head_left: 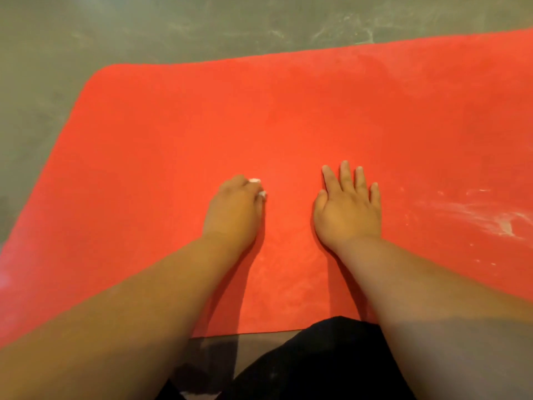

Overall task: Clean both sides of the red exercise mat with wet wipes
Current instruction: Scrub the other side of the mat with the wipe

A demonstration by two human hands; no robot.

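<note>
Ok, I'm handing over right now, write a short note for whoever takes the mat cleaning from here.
The flat red exercise mat lies spread on the grey floor.
Left hand grips a small crumpled white wet wipe against it.
Right hand lies flat on it, fingers straight, holding nothing.
Done: cannot tell how much of this face is wiped.
Left: the white dusty smears on the mat's right part, then the underside.
</note>
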